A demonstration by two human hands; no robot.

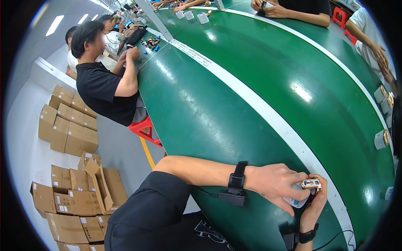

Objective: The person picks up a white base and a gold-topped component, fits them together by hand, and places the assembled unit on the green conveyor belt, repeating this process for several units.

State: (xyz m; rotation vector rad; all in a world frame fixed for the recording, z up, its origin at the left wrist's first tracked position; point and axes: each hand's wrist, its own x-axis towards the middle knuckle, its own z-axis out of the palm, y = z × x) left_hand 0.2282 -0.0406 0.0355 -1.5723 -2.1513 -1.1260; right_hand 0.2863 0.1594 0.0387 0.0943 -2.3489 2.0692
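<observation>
A: What are the person's hands doing?

B: Both are closed on one small thing at the near edge of the green table (pixel 251 104). The left hand (pixel 274 184) comes in from the left, a black wrist strap (pixel 236 180) on its forearm, and its fingers curl around a small white piece (pixel 295 202). The right hand (pixel 315 205) rises from the lower edge, also wearing a black band (pixel 307 236), and its fingertips pinch the small gold-coloured part (pixel 311 183) sitting on top of that white piece.

A: So the hands are together?

B: Touching, yes, meeting over the part, which sits just at the white stripe (pixel 268 113) that runs along the table.

A: And farther out?

B: Several small white cylinders with gold ends (pixel 382 139) lie on the green surface well to the right, near the far rim. Across the table, other people's forearms (pixel 301 14) rest on the edge. To the left, a person in a black shirt (pixel 102 90) sits on a red stool (pixel 144 127), hands up at the table. Behind that person, stacked cardboard boxes (pixel 69 125) stand on the grey floor, with more boxes nearer the lower left.
</observation>
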